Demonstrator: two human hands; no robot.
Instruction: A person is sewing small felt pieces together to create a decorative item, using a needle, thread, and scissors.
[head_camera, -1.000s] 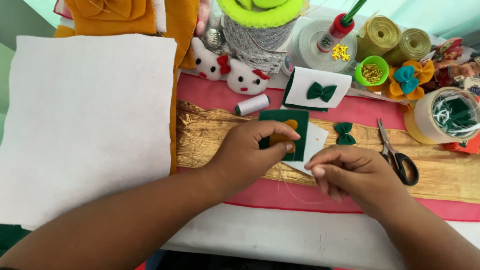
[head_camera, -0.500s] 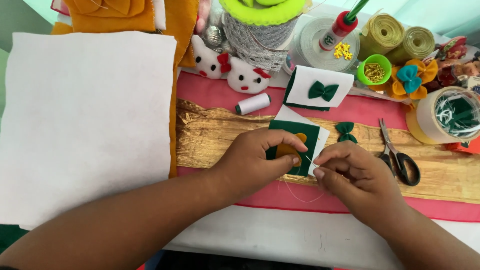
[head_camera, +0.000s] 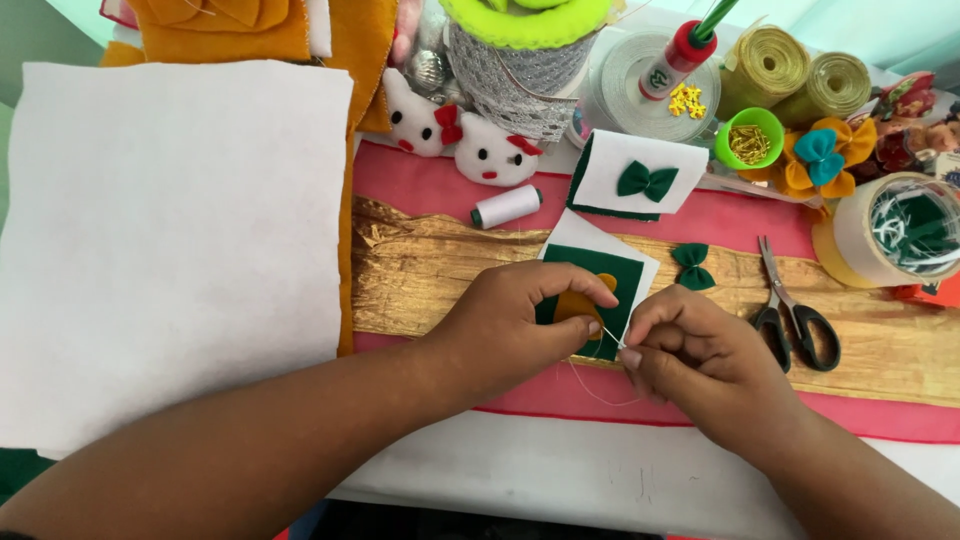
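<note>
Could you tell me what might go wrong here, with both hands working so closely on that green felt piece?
The right hand pinches a needle right beside the left hand's fingertips, which press the orange piece on the green felt; a slip could prick a finger. The loose thread trailing below could tangle or snag. The scissors lie close by the right hand's wrist and might be knocked.

Scissors, white thread spool, green bow (loose), big white felt sht.
</note>
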